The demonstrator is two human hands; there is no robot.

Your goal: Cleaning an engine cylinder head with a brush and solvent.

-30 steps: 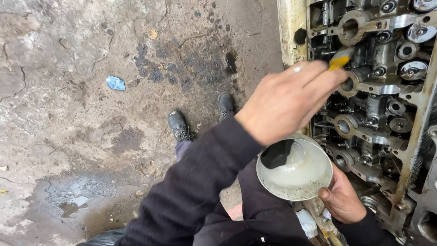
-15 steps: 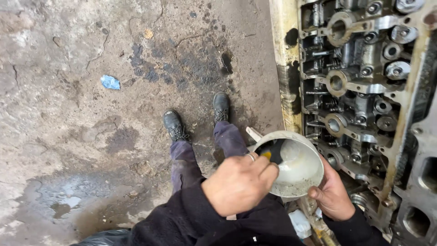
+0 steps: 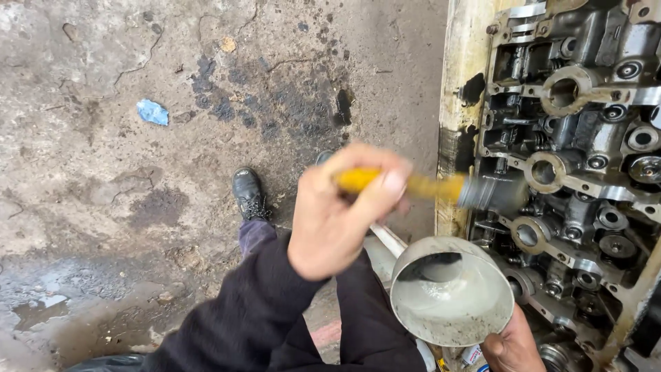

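Grips a yellow-handled brush point(image 3: 420, 184) in the left hand point(image 3: 337, 213), fist closed tight round the handle. Has lifted it out of the metal bowl point(image 3: 397, 275), where it dipped half a second ago, and now carries it sideways, blurred, bristles just at the edge of the cylinder head point(image 3: 571, 138). Puts the work back at the metal, by the look of it, with a freshly wetted brush. Cups the bowl from below in the right hand point(image 3: 513, 344), fingers wrapped under its rim, beside the head and below the brush. Counts up as one brush, one bowl of cloudy liquid, three large ringed bores in a row, one boot point(image 3: 248, 194) in plain view and a second mostly hidden, one blue scrap point(image 3: 152, 111) on the stained floor point(image 3: 103, 275).
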